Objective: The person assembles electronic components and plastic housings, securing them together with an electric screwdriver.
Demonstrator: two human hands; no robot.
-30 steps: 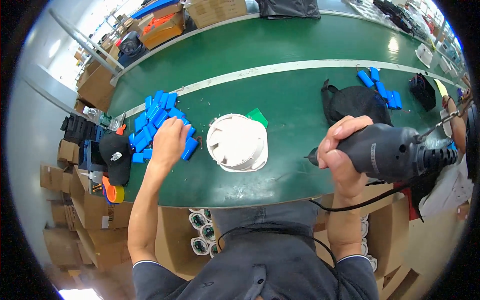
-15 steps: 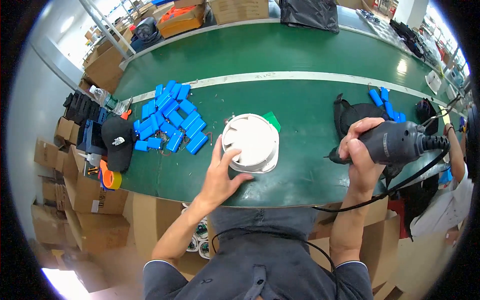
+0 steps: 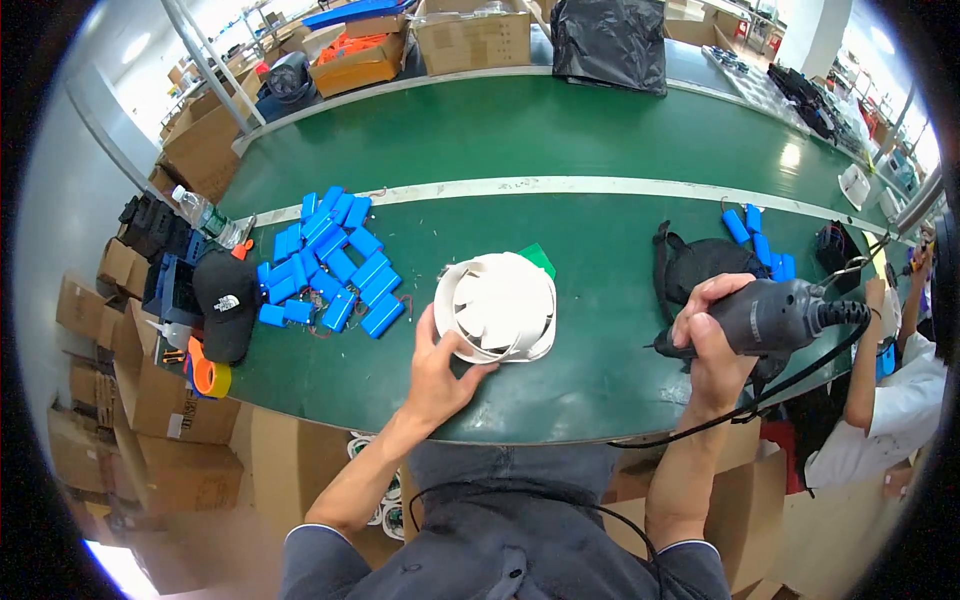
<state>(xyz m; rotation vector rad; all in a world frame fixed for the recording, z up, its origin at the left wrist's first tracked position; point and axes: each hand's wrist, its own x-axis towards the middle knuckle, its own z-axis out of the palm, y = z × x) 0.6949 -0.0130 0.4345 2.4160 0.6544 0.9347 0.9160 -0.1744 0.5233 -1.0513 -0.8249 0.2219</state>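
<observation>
My left hand grips the near left rim of a white round fan housing, its thumb and fingers curled on the edge. The housing is tilted, so curved white blades show inside the ring, and a flat white base peeks out at its lower right. Behind it a small green piece lies on the table. My right hand is wrapped round a dark grey electric screwdriver, held above the table at the right with its bit pointing left. A black cable trails from its rear end.
Blue wired battery packs are heaped at left, beside a black cap, a bottle and tape. A black bag and more blue packs lie right. A co-worker's arm is at the far right.
The white housing has tipped from facing up to leaning left, with my left hand now round its rim. The screwdriver stays in my right hand, and the whole view has shifted slightly.
</observation>
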